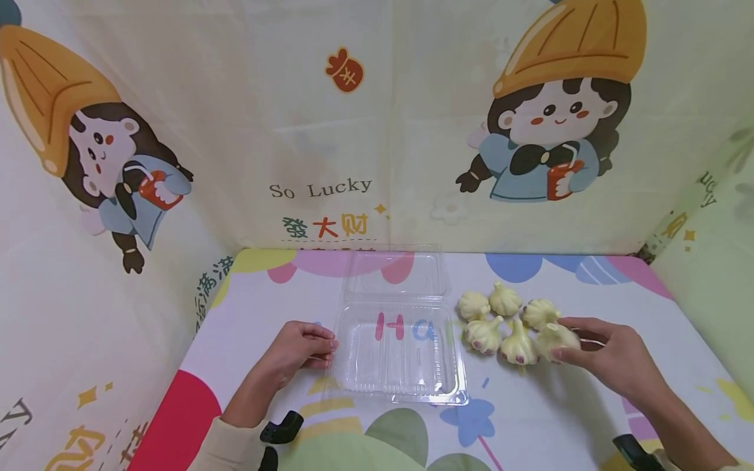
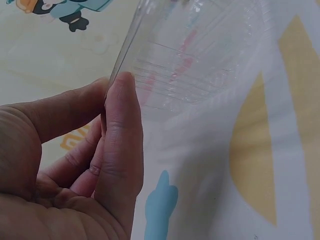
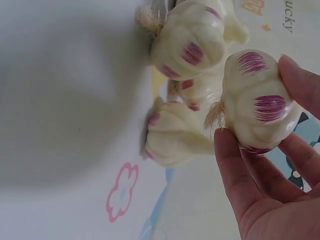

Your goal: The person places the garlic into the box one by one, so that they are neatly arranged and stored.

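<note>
An unlidded clear plastic clamshell box [image 1: 400, 353] lies in the middle of the table, its lid [image 1: 394, 275] folded back toward the wall. My left hand [image 1: 303, 353] pinches the box's left rim between thumb and fingers; the left wrist view shows the rim [image 2: 125, 50] between them. Over on the right, my right hand [image 1: 612, 350] grips a garlic bulb [image 3: 260, 102] by its sides, lifted off the table with its roots facing out. Beside that hand several more garlic bulbs [image 1: 484, 335] sit clustered to the right of the box, white with purple patches.
A printed cloth [image 1: 530, 418] with coloured shapes covers the table. Behind it rises a cream curtain [image 1: 412, 131] with cartoon figures, and similar cloth hangs at both sides. The table's back edge meets this curtain just behind the lid.
</note>
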`<state>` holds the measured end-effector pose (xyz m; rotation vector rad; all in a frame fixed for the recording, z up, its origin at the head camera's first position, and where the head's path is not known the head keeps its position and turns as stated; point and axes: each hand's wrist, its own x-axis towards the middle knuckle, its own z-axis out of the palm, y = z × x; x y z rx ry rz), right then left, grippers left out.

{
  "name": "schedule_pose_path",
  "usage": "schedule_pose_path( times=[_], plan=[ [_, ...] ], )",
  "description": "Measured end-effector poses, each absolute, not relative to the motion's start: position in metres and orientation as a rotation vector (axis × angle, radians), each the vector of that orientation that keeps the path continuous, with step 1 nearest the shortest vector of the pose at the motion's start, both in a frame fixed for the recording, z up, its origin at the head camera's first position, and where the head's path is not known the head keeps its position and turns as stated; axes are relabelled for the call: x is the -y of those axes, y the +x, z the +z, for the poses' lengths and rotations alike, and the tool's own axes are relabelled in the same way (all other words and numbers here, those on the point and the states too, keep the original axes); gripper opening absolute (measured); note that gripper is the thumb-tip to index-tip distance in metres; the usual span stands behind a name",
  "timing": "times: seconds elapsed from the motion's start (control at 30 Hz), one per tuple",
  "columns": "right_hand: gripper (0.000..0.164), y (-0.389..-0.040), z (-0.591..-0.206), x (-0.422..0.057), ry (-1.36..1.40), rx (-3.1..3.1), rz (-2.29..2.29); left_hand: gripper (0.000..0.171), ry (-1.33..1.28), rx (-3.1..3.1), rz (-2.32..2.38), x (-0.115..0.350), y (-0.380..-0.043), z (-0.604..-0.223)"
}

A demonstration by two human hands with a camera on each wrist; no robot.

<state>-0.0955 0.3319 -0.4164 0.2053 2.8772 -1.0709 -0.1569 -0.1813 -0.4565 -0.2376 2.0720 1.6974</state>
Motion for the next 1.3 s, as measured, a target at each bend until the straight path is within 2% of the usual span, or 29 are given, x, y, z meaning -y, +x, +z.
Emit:
schedule_pose_path(
  times=[0.33, 0.9, 1.3],
  plan=[
    [0.065, -0.093, -0.41, -0.32, 0.13, -2.889, -1.085, 0.024, -0.221, -2.076, 1.701, 0.181, -0.156, -0.457],
    [0.069, -0.1, -0.405, -0.301, 0.127, -2.844, -1.099, 0.02, -0.21, -2.031, 1.744, 0.182, -0.157, -0.457],
    [0.066, -0.105, -0.401, -0.285, 0.052, -2.831, -1.166, 0.02, -0.203, -2.029, 1.747, 0.182, -0.157, -0.457]
  ],
)
